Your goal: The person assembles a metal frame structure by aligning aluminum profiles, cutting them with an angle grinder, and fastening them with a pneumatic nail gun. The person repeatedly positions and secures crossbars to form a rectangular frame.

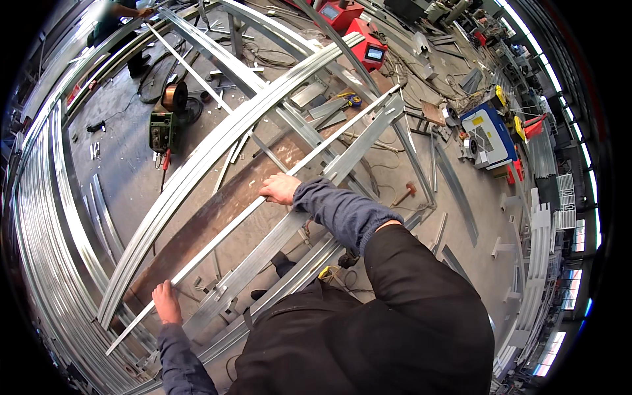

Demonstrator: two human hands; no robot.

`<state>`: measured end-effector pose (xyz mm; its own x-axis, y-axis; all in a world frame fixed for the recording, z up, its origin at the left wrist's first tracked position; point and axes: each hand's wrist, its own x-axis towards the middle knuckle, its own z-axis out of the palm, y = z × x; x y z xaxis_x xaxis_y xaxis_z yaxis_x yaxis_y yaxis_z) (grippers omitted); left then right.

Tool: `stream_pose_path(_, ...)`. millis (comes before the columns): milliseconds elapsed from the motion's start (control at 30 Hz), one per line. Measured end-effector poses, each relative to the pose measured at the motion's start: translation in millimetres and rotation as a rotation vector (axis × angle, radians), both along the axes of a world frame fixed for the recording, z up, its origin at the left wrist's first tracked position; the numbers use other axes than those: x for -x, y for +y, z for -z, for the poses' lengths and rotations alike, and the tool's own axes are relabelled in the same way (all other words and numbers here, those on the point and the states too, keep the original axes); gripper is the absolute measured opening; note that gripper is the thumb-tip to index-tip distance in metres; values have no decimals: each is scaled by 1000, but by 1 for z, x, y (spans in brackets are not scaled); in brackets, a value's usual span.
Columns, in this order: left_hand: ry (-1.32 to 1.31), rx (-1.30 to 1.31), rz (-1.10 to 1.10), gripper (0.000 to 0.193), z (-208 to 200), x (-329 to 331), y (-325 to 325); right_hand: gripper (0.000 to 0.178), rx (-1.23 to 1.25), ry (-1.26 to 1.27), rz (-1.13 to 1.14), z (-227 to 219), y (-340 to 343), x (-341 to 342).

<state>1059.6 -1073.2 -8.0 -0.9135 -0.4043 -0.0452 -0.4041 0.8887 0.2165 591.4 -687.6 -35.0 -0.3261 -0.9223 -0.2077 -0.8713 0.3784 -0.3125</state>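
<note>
A long, thin, pale metal bar (220,237) lies slantwise across the frame in front of me, from lower left to upper right. My left hand (167,304) is closed round it near its lower end. Further up, my right hand (280,189) grips the same bar, with the fingertips curled over its far side and partly hidden. Just beyond the bar runs a brown, scuffed metal beam (217,217). On my side of it, a wider grey metal profile (253,271) lies nearly parallel, passing below my right forearm.
Bundled shiny profiles (191,174) cross beyond the beam, and more are stacked at far left (46,243). A green wire feeder (163,128), a yellow tape measure (353,99), red machines (367,45) and a blue-white machine (487,135) stand around. Another person (115,26) works at top left.
</note>
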Motion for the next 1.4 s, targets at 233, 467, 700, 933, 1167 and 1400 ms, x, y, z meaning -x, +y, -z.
stream_pose_path(233, 56, 42, 37, 37, -72, -8, -3, 24, 332, 90, -45, -59, 18, -12)
stream_pose_path(467, -30, -90, -36, 31, -116, -74, 28, 17, 446, 97, -79, -142, 56, -61)
stream_pose_path(700, 21, -190, -60, 26, -99, -111, 91, 19, 378, 4, -52, -97, 111, -101)
stream_pose_path(933, -1, -117, -135, 18, -69, -135, 128, 25, 241, -44, -79, -75, 121, -103)
stream_pose_path(1167, 220, -110, -113, 21, -80, -104, 140, 22, 289, -58, -5, -93, 115, -107)
stream_pose_path(1400, 266, -29, -136, 23, -58, -100, 144, 20, 191, -52, 23, -77, 129, -94)
